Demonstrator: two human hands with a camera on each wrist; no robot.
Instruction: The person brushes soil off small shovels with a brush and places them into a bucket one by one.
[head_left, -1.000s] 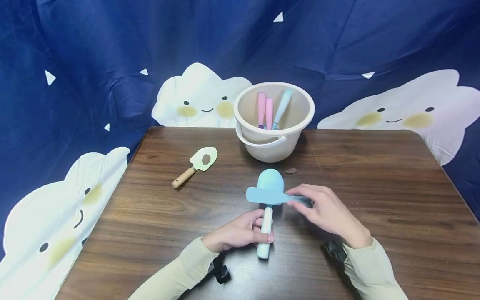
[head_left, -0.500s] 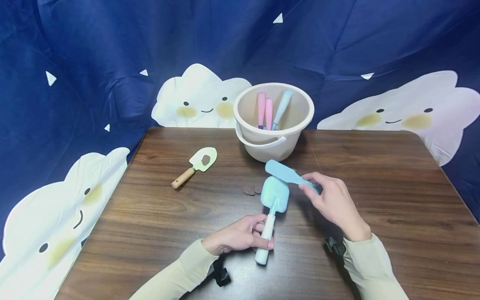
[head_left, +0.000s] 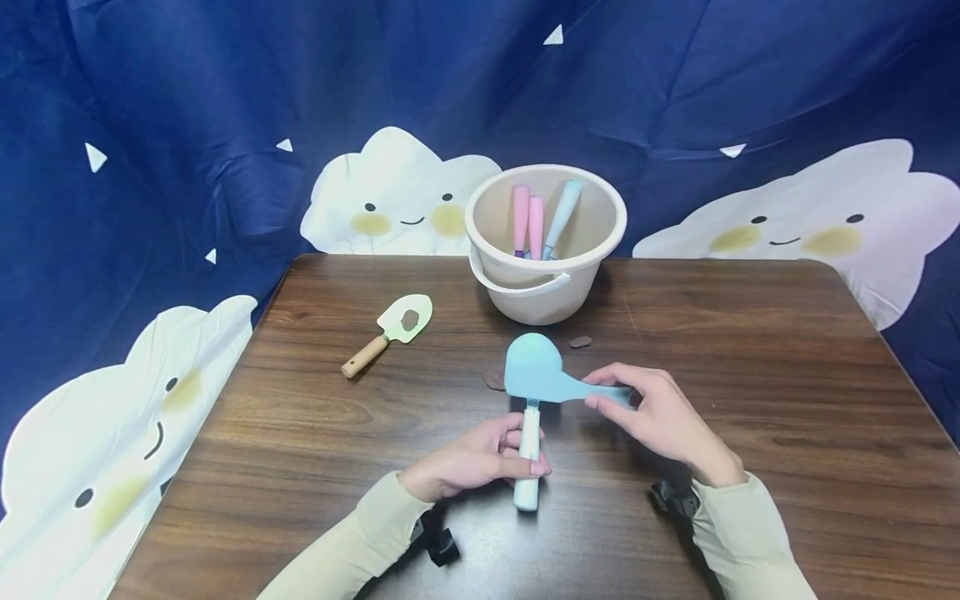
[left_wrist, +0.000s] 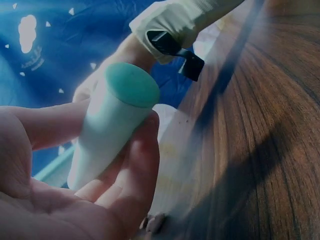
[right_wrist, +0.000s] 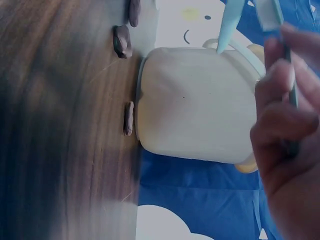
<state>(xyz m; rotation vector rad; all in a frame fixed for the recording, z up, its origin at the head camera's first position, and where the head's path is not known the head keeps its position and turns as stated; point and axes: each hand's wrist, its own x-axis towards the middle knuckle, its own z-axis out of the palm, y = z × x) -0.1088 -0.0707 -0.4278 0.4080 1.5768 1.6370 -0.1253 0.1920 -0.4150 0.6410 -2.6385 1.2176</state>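
Note:
My left hand [head_left: 483, 454] grips the pale handle [head_left: 528, 446] of a small light blue shovel [head_left: 532, 354], its blade pointing away from me. The handle's mint end cap [left_wrist: 132, 85] shows large in the left wrist view. With thumb and fingers, my right hand [head_left: 660, 417] pinches the handle of a flat light blue spatula-like tool [head_left: 566, 388]. That tool overlaps the lower part of the shovel blade; I cannot tell whether they touch. Brown lumps [head_left: 493, 381] lie left of the blade, partly hidden, and another brown piece [head_left: 581, 342] lies to its right.
Behind the blade stands a beige bucket [head_left: 546, 300] with pink handles [head_left: 521, 218] and a light blue handle [head_left: 562, 218] inside. At the left lies a pale green trowel [head_left: 420, 308] with a wooden grip and a brown lump on it. A blue curtain hangs behind the table.
The flat blue tool swung from across the blade to its far upper right, then back over it. The shovel tilted and turned back. Both hands kept their hold.

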